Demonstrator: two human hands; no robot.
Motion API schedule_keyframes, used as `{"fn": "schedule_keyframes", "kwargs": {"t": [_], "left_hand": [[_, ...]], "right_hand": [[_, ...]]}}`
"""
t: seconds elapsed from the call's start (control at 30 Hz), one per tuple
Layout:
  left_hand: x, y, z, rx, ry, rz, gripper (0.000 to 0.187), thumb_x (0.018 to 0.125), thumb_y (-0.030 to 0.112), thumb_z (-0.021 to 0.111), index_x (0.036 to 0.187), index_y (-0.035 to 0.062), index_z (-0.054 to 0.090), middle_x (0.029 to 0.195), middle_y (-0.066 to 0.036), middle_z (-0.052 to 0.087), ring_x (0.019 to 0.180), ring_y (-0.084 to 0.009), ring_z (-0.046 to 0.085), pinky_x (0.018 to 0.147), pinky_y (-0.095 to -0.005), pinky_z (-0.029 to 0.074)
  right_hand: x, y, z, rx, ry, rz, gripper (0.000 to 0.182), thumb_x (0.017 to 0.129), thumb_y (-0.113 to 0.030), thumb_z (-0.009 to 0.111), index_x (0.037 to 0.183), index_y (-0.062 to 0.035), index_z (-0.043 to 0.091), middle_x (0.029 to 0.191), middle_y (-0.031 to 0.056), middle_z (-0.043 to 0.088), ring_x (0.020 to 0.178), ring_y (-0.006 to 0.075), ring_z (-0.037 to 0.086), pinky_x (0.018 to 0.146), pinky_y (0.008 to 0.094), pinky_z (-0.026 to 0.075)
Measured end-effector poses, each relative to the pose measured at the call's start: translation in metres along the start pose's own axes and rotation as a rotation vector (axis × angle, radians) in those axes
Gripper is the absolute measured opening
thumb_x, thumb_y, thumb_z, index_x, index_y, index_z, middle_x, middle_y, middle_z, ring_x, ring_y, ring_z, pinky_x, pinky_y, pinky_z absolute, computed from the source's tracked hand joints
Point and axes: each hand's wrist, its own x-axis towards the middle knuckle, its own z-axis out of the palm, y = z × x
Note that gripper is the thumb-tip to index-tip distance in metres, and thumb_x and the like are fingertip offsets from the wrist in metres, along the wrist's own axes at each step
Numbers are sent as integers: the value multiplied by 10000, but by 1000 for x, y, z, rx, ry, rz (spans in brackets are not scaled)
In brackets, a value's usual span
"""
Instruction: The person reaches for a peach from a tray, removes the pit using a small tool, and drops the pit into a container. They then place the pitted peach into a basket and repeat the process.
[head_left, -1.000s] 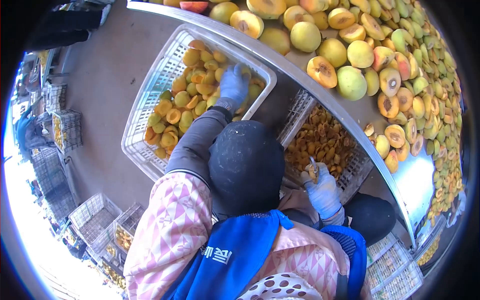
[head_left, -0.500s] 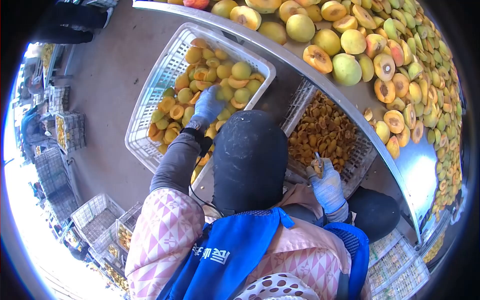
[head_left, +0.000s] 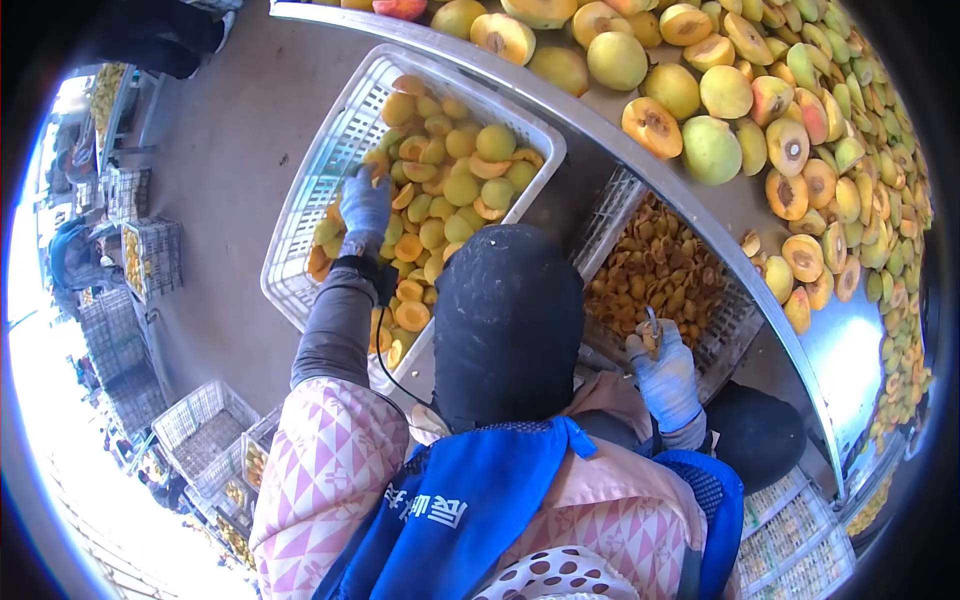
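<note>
Inside the white plastic crate (head_left: 330, 160) of yellow peaches, many of them halved, my left hand (head_left: 366, 208) in a pale blue glove reaches to the left side. Its fingers bend round a peach half (head_left: 377, 163), partly hidden by the glove. My right hand (head_left: 666, 380), gloved in white, is closed on a small pitting tool (head_left: 653, 325) with a slim metal shaft, held upright with a brownish bit at the fingertips. Just beyond that hand lies a lower crate (head_left: 735, 335) filled with brown-orange peach pits (head_left: 655, 260).
A metal-edged table (head_left: 600, 140) curves across the upper right, heaped with whole and halved peaches (head_left: 725, 92). My dark-covered knee (head_left: 508, 320) rises between the two crates. Stacked crates (head_left: 205, 430) stand at the lower left, and a person (head_left: 75, 260) is farther off.
My left hand has moved from the middle of the peach crate to its left side. The right hand keeps its hold on the tool, nearly in place. The view has shifted slightly.
</note>
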Motion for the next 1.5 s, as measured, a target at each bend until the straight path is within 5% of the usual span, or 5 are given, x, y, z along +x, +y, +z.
{"fn": "schedule_keyframes", "kwargs": {"t": [0.13, 0.57, 1.03, 1.2, 1.5], "left_hand": [[-56, 1, 26, 371, -47, 306, 701, 781, 390, 697, 1382, 131, 445, 1443, -156, 408, 1321, -338, 392, 1095, -492, 286], [-82, -61, 0, 401, -368, -106, 966, 778, 480, 684, 1516, 85, 201, 1602, -120, 115, 1483, -275, 77, 1199, -433, 39], [-81, -65, -48, 225, -466, 163, 357, 765, 326, 728, 1052, 117, 693, 1194, -156, 601, 1100, -328, 585, 920, -405, 483], [-152, -50, -84, 477, -887, 167, 432, 708, 248, 775, 1099, 112, 654, 1081, -202, 636, 1035, -373, 610, 852, -443, 514], [-182, -108, -78, 228, -730, 16, 331, 670, 75, 743, 989, 98, 658, 1032, -168, 649, 1031, -355, 615, 862, -426, 504]], "right_hand": [[1, -4, 2, -37, -40, 48, 311, 868, -216, 671, 1076, -6, 575, 845, 212, 680, 793, 376, 678, 664, 400, 526], [-5, -4, 4, -46, -21, -22, 317, 864, -199, 678, 1097, -10, 576, 843, 191, 685, 784, 339, 688, 681, 381, 522], [-12, -4, 4, -70, 3, -100, 295, 871, -210, 668, 1076, -19, 575, 836, 183, 679, 763, 334, 683, 668, 372, 516], [-20, -6, -3, -81, 32, -156, 311, 867, -232, 675, 1076, -24, 576, 841, 180, 682, 773, 336, 685, 679, 379, 517], [-47, -2, -17, -82, 74, -205, 313, 872, -251, 682, 1070, -32, 578, 828, 177, 677, 777, 335, 682, 678, 375, 516]]}}
